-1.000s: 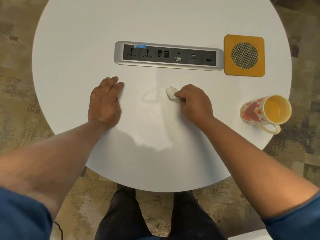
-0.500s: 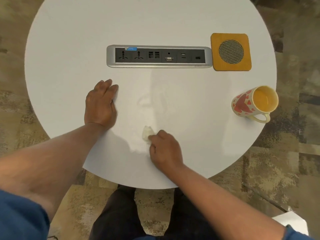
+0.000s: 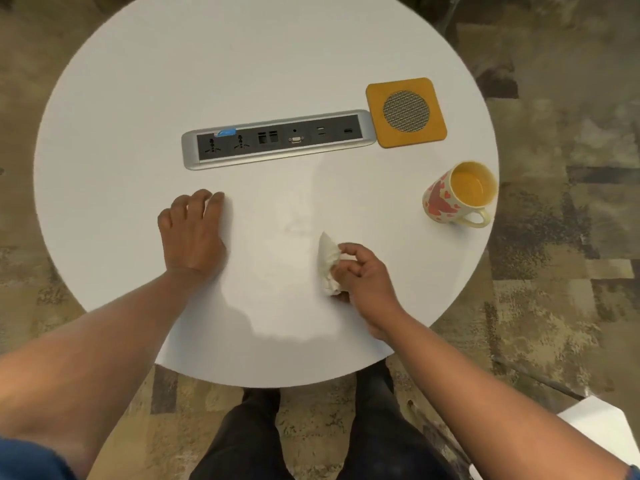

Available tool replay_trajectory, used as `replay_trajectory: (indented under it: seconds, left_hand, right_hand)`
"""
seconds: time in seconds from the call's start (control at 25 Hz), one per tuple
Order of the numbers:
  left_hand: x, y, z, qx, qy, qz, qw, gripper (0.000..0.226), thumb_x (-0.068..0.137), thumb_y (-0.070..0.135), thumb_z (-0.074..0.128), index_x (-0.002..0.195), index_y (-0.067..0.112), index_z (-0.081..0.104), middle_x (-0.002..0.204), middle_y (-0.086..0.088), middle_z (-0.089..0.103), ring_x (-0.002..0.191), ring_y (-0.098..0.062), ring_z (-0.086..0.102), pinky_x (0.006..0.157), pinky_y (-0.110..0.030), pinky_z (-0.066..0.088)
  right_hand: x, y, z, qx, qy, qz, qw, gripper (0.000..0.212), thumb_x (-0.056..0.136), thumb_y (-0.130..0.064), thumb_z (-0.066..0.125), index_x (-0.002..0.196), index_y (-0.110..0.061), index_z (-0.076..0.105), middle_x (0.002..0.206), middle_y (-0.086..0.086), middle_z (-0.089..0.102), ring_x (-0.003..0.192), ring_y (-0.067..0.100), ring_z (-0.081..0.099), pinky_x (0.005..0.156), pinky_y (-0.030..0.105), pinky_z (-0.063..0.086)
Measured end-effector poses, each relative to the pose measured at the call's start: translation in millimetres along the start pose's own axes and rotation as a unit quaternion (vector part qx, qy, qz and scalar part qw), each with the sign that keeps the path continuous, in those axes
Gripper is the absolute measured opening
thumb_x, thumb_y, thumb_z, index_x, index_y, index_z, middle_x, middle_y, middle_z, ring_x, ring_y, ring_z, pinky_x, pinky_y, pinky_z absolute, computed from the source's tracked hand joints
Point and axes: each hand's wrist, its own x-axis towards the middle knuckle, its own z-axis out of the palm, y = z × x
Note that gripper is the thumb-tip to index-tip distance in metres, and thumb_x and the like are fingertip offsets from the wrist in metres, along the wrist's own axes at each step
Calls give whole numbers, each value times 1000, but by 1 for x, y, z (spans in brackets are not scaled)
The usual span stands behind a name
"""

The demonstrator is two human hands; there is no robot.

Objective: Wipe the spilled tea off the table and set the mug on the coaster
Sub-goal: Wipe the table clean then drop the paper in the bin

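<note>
A crumpled tissue (image 3: 329, 265) is clutched in the right hand (image 3: 367, 282), the nearer one; the mug (image 3: 457, 195) is seen up-right of it.

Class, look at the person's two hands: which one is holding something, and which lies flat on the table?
The right hand grips a crumpled white tissue. The left hand holds nothing, resting palm-down on the table.
</note>
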Motion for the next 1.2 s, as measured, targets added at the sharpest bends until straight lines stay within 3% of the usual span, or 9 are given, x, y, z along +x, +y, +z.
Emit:
replay_trajectory:
  seconds: [0.08,0.16,0.32,0.48,0.6,0.72,0.92,1.04,1.2]
  left_hand:
    - [2,34,-8,-32,8,52,998,55,78,0,56,131,11,62,129,-13,63,116,-44,55,90,-51,40]
    - [0,86,-15,-123,4,143,982,42,80,4,58,120,7,70,118,-16,70,104,-45,63,84,-50,49]
    - [-26,197,-28,-283,-110,297,905,46,95,32,55,133,7,66,128,-10,70,115,-25,62,100,-35,48]
    - [-41,265,-21,-265,-236,322,878,55,92,23,53,147,13,55,145,-6,61,132,-25,57,111,-36,42]
    - [-37,292,-9,-145,-206,371,894,55,87,19,55,141,8,61,145,-13,60,131,-34,58,109,-43,46]
    - [-28,307,1,-43,-160,417,894,45,84,24,55,123,8,70,138,-16,65,124,-39,62,94,-49,55]
    - [-14,310,15,-17,-108,458,882,46,92,32,43,115,10,77,124,-11,73,109,-35,71,86,-45,57]
    - [-9,308,23,-22,-86,469,878,41,94,30,47,111,10,79,119,-9,75,101,-33,74,82,-42,58]
    - [-13,305,36,-43,-56,450,890,31,92,24,58,108,8,80,118,-9,76,101,-33,74,81,-42,57]
  right_hand:
    - [0,-3,-25,43,17,10,999,39,93,0,60,112,-34,68,89,-2,74,82,15,70,66,33,57]
    - [-3,-3,-49,84,54,19,995,37,91,3,62,100,-31,74,88,-4,75,80,15,71,62,32,58]
    - [-11,-1,-93,186,116,38,975,28,87,10,62,76,-14,73,79,8,72,75,21,69,63,32,60]
    - [-29,11,-152,353,111,25,929,31,87,15,44,107,8,67,104,23,71,91,26,70,78,32,60]
    - [-44,28,-200,410,95,0,907,40,85,19,50,123,11,58,119,24,68,107,29,67,99,37,53]
    - [-45,47,-243,403,193,18,895,39,82,16,63,120,10,57,111,25,69,96,27,70,84,31,60]
    - [-19,86,-291,304,297,94,900,12,86,7,69,90,-2,62,102,17,67,84,23,68,62,21,60]
    - [7,114,-306,180,326,135,918,14,87,3,70,86,-8,61,109,18,67,87,23,67,66,25,60]
    - [38,142,-321,74,396,181,897,14,87,-12,74,98,-15,67,110,12,71,92,23,67,82,38,59]
